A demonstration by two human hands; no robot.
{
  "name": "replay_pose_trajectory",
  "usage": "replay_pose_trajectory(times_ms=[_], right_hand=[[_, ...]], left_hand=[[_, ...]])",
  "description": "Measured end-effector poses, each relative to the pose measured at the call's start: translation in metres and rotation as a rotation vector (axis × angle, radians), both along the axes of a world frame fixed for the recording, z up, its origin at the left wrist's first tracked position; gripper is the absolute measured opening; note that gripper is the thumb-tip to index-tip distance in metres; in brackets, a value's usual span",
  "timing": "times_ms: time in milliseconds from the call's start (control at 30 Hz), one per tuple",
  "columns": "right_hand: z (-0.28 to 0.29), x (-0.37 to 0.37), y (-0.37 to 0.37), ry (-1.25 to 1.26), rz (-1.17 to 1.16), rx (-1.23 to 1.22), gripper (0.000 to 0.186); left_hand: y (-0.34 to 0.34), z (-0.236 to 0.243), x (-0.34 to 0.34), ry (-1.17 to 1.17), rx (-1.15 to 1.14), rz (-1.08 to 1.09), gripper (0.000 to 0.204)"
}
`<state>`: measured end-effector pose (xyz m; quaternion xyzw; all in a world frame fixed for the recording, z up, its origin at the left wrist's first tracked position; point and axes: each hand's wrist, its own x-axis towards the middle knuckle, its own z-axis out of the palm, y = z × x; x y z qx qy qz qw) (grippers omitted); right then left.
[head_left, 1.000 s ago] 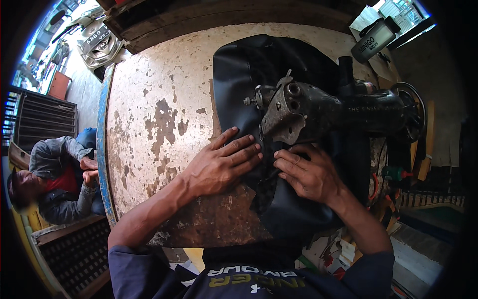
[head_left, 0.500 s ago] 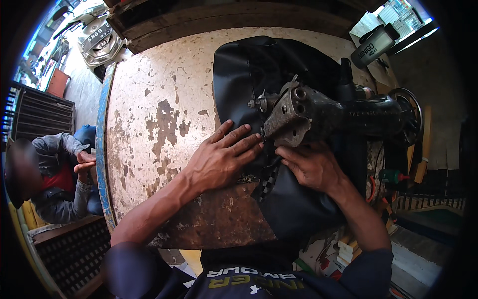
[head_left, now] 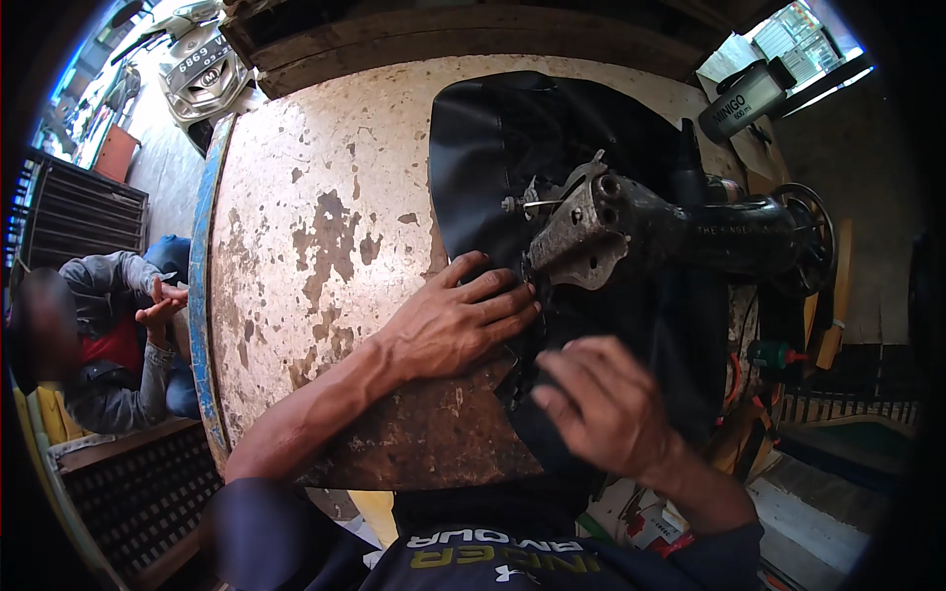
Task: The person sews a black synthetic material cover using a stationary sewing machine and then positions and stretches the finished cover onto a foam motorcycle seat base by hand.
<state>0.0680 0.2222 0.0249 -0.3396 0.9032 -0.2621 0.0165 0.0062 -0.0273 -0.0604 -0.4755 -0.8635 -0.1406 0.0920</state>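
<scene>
An old black sewing machine (head_left: 739, 234) stands on a worn, paint-flaked table (head_left: 296, 266), with a large sheet of black leather-like material (head_left: 468, 163) spread under and around its head. My left hand (head_left: 463, 320) lies palm down on the material just left of the needle area, fingers stretched out. My right hand (head_left: 601, 404) is blurred over the material below the machine's head, fingers bent; I cannot make out anything in it. A narrow dark strip runs along the material between my hands, its detail hard to make out.
Beyond the table's blue left edge a person (head_left: 99, 335) sits with hands together. A vehicle (head_left: 197, 74) stands at the upper left. A wooden structure (head_left: 473, 34) borders the far edge. A drink bottle (head_left: 741, 103) and a small green bottle (head_left: 771, 353) are at the right.
My right hand has pulled back from beside the machine's head toward me and is moving. My left hand has shifted slightly right. The near part of the material looks rearranged.
</scene>
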Motion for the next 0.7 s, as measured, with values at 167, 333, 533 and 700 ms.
replay_pose_trajectory(times_ms=[167,333,533,700], right_hand=[[-0.014,0.039,0.006,-0.046,0.054,0.262,0.072],[-0.007,0.024,0.019,-0.108,0.084,0.207,0.084],[-0.010,0.024,0.019,-0.047,-0.158,0.016,0.062],[0.040,-0.026,0.040,-0.011,-0.353,-0.184,0.029]], left_hand=[[0.004,0.009,-0.001,-0.125,0.090,-0.019,0.047],[0.014,0.030,-0.020,-0.246,0.025,-0.029,0.030],[0.021,0.034,-0.031,-0.305,0.075,-0.019,0.021],[0.016,0.038,-0.038,-0.379,0.042,0.024,0.023]])
